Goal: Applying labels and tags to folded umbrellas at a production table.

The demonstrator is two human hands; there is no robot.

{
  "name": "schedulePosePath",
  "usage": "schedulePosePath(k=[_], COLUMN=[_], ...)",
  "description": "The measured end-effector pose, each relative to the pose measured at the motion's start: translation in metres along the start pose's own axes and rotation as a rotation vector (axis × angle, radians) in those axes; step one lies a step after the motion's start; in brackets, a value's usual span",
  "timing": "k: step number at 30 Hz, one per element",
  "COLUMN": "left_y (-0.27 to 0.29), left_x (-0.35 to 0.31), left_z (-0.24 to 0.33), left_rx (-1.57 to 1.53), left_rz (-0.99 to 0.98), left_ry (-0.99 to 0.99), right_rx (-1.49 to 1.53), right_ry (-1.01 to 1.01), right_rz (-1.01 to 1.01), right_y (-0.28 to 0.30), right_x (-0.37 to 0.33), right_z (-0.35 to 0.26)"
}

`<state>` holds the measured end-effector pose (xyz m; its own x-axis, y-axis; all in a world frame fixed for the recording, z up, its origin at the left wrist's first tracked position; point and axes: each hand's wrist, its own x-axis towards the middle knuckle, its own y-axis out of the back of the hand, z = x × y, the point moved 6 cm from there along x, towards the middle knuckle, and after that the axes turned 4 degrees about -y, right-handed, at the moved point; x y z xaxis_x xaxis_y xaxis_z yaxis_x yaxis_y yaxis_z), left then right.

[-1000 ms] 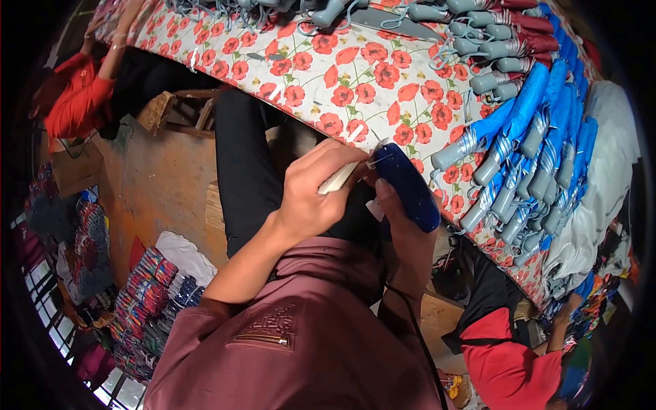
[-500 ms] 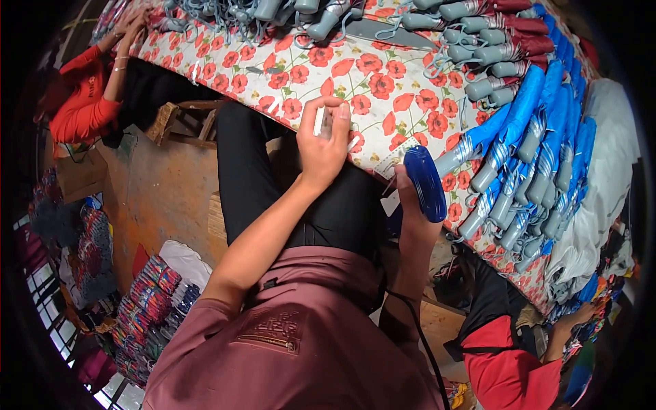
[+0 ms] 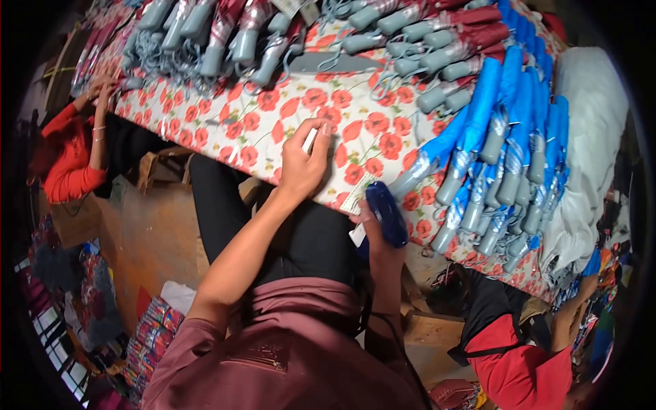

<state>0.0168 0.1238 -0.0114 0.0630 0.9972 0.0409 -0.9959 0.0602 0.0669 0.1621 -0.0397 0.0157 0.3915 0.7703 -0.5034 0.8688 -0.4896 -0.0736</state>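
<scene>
My left hand (image 3: 305, 164) is closed over the table's front edge, its thumb and fingers pinching a small white card-like piece (image 3: 310, 140). Most of that piece is hidden by the fingers. To its right, my right hand (image 3: 378, 239) is wrapped round a glossy dark blue hand tool (image 3: 387, 213), shaped like a tagging gun. A white slip (image 3: 357, 235) shows beside the right fingers. Just beyond that hand, a pale printed strip (image 3: 357, 195) lies on the flowered tablecloth (image 3: 273, 113). Folded blue umbrellas (image 3: 478, 113) with grey handles lie close on the right.
Folded dark red umbrellas (image 3: 437, 58) and more grey handles (image 3: 198, 27) line the far side, near a flat grey piece (image 3: 335, 63). White plastic sheeting (image 3: 588, 150) covers the right end. People in red sit at the left (image 3: 75, 157) and lower right (image 3: 519, 362).
The view has shifted, so the table's contents sit further left and lower. Both hands keep their grips; the white piece in my left hand now shows as a narrower edge.
</scene>
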Motion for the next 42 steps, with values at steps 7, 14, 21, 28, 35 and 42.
schedulePosePath(k=[7, 14, 21, 28, 35, 42], left_y=[-0.11, -0.189, -0.169, -0.028, 0.057, 0.091], left_x=[0.091, 0.144, 0.124, 0.013, -0.084, -0.111], left_z=[0.034, 0.039, 0.043, 0.03, 0.033, 0.033], left_rx=[0.212, 0.673, 0.629, 0.628, 0.808, 0.811], left_rz=[-0.152, -0.2, -0.43, -0.306, -0.439, -0.623], left_ry=[-0.562, -0.604, -0.334, -0.211, -0.063, 0.163], right_rx=[-0.127, 0.032, -0.061, -0.225, 0.078, 0.316], right_ry=[0.057, 0.04, 0.008, 0.115, 0.03, -0.032], right_rz=[0.14, 0.239, 0.311, 0.179, 0.035, 0.19], right_y=[0.043, 0.059, 0.069, 0.044, -0.011, -0.021], right_x=[0.0, -0.008, -0.004, 0.01, 0.031, 0.053], right_z=[-0.001, -0.007, 0.005, -0.003, -0.005, 0.015])
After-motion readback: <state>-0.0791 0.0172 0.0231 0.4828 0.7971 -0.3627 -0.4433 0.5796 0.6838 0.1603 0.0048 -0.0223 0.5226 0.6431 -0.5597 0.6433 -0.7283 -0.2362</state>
